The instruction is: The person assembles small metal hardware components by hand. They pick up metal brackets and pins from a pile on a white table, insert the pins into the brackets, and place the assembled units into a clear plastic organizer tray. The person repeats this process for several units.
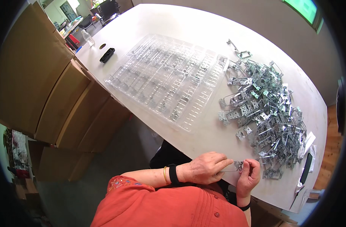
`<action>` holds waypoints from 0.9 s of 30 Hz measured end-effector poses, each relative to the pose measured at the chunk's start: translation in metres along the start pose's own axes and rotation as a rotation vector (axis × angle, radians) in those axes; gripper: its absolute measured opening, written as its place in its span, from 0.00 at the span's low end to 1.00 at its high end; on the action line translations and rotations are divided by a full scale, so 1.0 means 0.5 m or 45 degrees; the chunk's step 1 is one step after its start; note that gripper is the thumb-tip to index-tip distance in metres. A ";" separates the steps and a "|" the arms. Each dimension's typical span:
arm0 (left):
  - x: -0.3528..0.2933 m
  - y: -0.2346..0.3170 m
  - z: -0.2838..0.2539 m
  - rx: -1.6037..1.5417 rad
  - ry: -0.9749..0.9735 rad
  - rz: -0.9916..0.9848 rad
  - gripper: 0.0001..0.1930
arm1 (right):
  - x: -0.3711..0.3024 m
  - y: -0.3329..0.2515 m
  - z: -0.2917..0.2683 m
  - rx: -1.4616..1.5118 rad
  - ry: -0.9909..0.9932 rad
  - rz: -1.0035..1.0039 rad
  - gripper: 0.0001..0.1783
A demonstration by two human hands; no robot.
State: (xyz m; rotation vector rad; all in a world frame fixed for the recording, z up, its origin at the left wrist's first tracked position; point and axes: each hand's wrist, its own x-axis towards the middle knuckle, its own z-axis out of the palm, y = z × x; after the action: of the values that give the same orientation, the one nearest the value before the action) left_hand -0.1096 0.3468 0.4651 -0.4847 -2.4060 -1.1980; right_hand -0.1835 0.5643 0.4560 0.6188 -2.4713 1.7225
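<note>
Near the table's front edge, my left hand [205,167] and my right hand [249,178] are close together, with a small metal bracket [238,165] between them. My right thumb and fingers pinch its right end. The left hand's fingers are closed around its other end, where a thin bright edge shows below the fingertips; the rest is hidden. Beyond my right hand lies a large tangled pile of silvery metal brackets [273,109]. Left of the pile, a clear plastic blister tray [188,123] lies flat, with metal pieces showing in its rows of compartments.
One loose bracket [239,51] lies behind the pile. At the right edge are a dark-handled tool [306,168] and white wrapping [308,142]. A black oblong holder [107,55] and clear bottle [87,38] stand far left. Cardboard boxes [63,98] stack beside the white table [169,17].
</note>
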 end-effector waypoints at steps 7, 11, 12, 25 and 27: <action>-0.002 0.001 0.000 0.050 -0.027 -0.005 0.28 | -0.001 0.013 0.001 0.079 0.003 -0.058 0.03; -0.003 0.000 0.003 0.113 -0.006 -0.003 0.28 | 0.001 0.003 0.004 0.030 0.013 -0.045 0.02; -0.002 0.000 0.004 0.118 -0.003 0.002 0.27 | 0.002 -0.002 0.006 0.005 0.024 -0.066 0.02; -0.009 0.003 0.009 0.194 0.020 0.008 0.27 | -0.005 -0.005 0.008 0.014 0.055 -0.154 0.03; -0.005 0.003 0.005 0.244 0.014 0.012 0.26 | -0.005 -0.007 0.007 0.008 0.052 -0.201 0.03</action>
State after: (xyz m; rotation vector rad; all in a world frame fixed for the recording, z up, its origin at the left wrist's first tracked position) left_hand -0.1070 0.3495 0.4636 -0.4274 -2.4744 -0.9512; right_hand -0.1791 0.5608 0.4572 0.7499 -2.3217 1.6680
